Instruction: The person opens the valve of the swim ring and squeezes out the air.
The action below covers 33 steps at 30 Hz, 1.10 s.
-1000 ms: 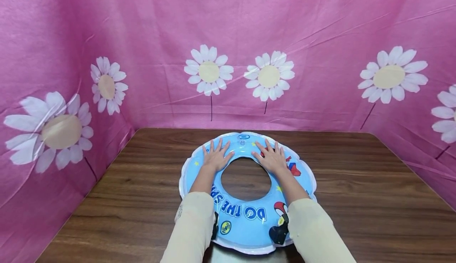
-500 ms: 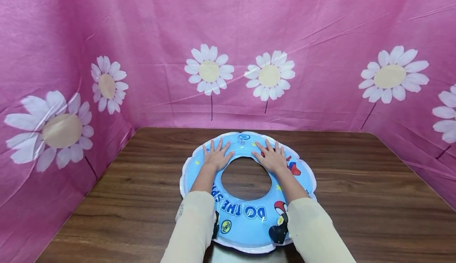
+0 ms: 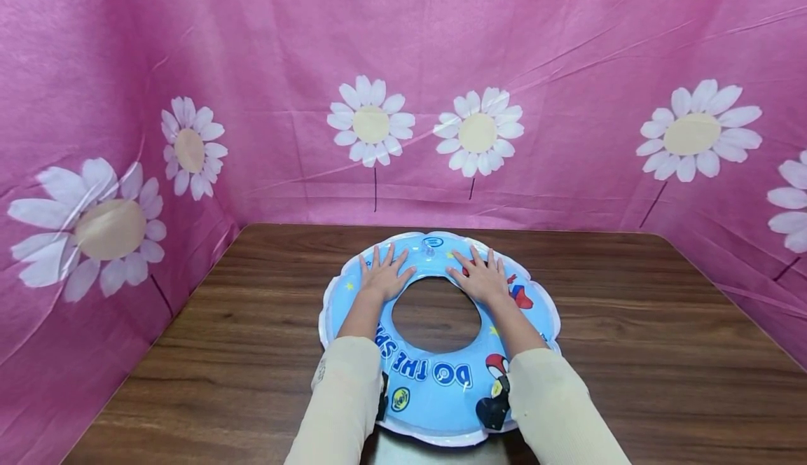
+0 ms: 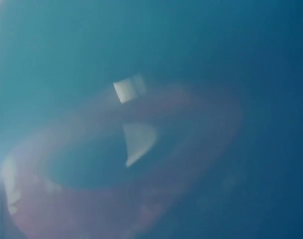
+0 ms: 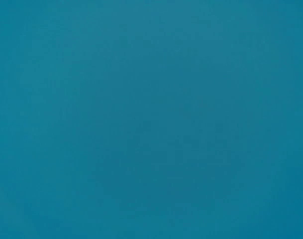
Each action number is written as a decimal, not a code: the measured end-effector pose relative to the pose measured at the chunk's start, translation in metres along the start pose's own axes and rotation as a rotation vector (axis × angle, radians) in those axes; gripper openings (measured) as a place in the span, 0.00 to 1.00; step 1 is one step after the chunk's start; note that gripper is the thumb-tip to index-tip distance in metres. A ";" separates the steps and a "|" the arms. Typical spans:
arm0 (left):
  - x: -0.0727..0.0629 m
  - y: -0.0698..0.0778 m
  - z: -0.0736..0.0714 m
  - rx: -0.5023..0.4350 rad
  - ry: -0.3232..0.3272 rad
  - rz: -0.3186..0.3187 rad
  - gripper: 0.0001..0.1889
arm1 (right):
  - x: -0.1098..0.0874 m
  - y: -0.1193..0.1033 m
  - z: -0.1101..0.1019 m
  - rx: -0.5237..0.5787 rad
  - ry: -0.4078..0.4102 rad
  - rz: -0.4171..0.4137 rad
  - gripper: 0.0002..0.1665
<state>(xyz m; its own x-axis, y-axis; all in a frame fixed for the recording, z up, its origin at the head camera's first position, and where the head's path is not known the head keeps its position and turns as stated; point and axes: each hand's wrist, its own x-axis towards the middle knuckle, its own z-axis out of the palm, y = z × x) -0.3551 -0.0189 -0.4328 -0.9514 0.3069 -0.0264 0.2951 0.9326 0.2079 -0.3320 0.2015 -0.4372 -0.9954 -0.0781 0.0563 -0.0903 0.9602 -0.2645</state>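
Note:
An inflated light-blue swim ring (image 3: 435,409) with a white scalloped edge lies flat on the wooden table. Printed lettering, stars and red figures decorate it, and a clear valve (image 3: 429,249) shows at its far side. My left hand (image 3: 382,279) rests on the ring's far left part, fingers spread. On the far right part lies my right hand (image 3: 482,281), its fingers also spread and straight. Both wrist views are filled by the ring's blue surface (image 4: 216,59), close up and blurred; no fingers show there.
The brown wooden table (image 3: 643,325) stretches out on both sides of the ring. A pink cloth (image 3: 403,31) printed with white daisies hangs behind it and along both sides. Black wrist cameras (image 3: 494,409) sit at the cream sleeves, over the ring's near part.

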 end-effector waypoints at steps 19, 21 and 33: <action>0.001 0.002 -0.003 0.003 -0.013 -0.015 0.32 | 0.001 0.000 -0.002 -0.019 -0.019 0.004 0.38; 0.000 0.002 -0.002 0.001 -0.013 -0.014 0.32 | 0.002 0.000 -0.002 -0.020 -0.018 0.006 0.38; 0.000 0.002 -0.002 0.012 -0.024 -0.019 0.32 | 0.002 0.000 0.000 -0.021 -0.030 0.018 0.39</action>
<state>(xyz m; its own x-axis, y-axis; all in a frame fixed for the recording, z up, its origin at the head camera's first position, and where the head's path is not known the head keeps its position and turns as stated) -0.3543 -0.0175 -0.4305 -0.9546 0.2931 -0.0534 0.2779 0.9406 0.1950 -0.3339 0.2013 -0.4373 -0.9974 -0.0688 0.0227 -0.0723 0.9669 -0.2446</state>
